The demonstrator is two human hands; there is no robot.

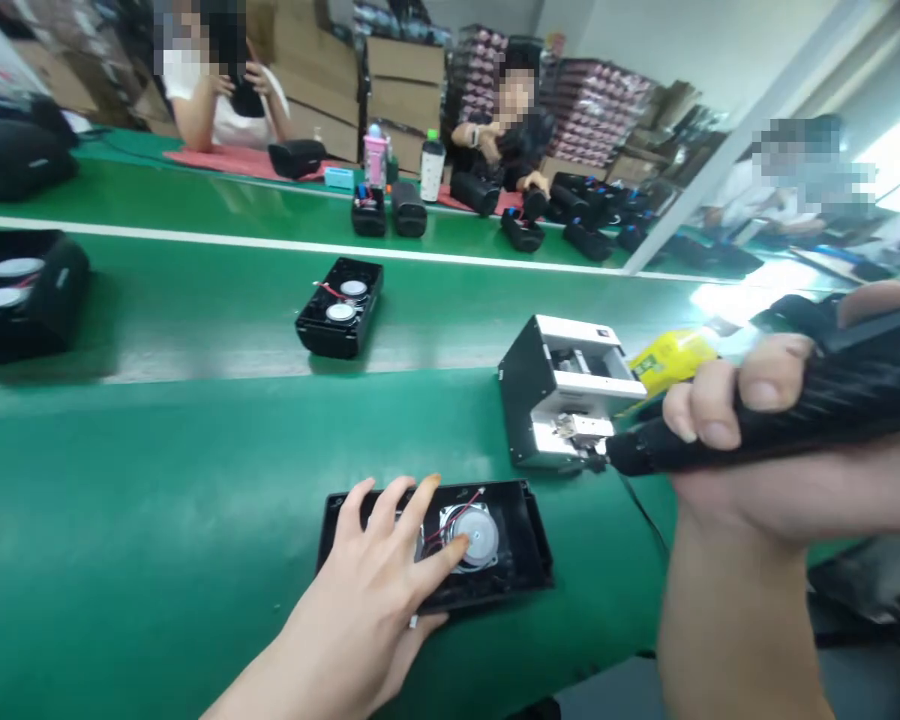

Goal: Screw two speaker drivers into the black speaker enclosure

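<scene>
A green workbench [135,530] carries everything here, and near its near edge lies the task's main piece, a long black speaker housing [523,535], open side up, its long sides running nearly level across the view. The moulded plastic is dark and slightly glossy, with straight rims and a stepped wall at the right end. Beyond its far right corner stands a black-and-silver screw feeder [525,400], open at the front. The right hand [772,378] has its fingers wrapped firmly around a black electric screwdriver [862,385] with a ribbed grip; the narrow nose points left at the feeder's front, though whether it touches cannot be told. The left hand [386,575] lies spread across the housing's left half, fingertips by the far rim, index finger at the right driver, thumb along the near side; whether it clasps or only presses, I cannot tell. The right speaker driver [480,535] shows a round, pale grey back in a shiny metal frame; the left driver [420,545] is mostly hidden beneath the fingers. Thin red and black wires [456,517] slant across the interior to a tiny white plug [481,491] by the far rim.
</scene>
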